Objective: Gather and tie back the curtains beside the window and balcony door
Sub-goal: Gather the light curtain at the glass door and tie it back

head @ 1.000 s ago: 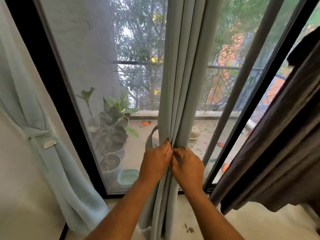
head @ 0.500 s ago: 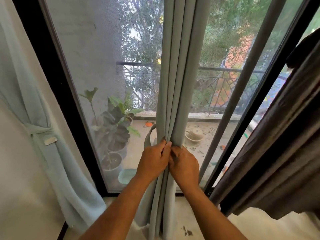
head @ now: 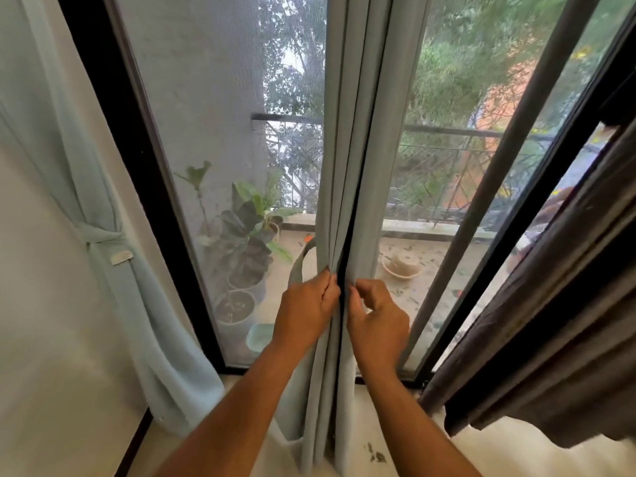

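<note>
1. The grey-blue curtain hangs bunched in front of the balcony door glass, its tie-back strap looping out behind its left edge.
2. The hands, pressed together half a second ago, have drawn slightly apart, and a dark gap now shows between the folds.
3. The left hand still pinches the left folds; the right hand has loosened, fingertips curled at the right folds.
4. Likely the tie is not yet closed.
</note>
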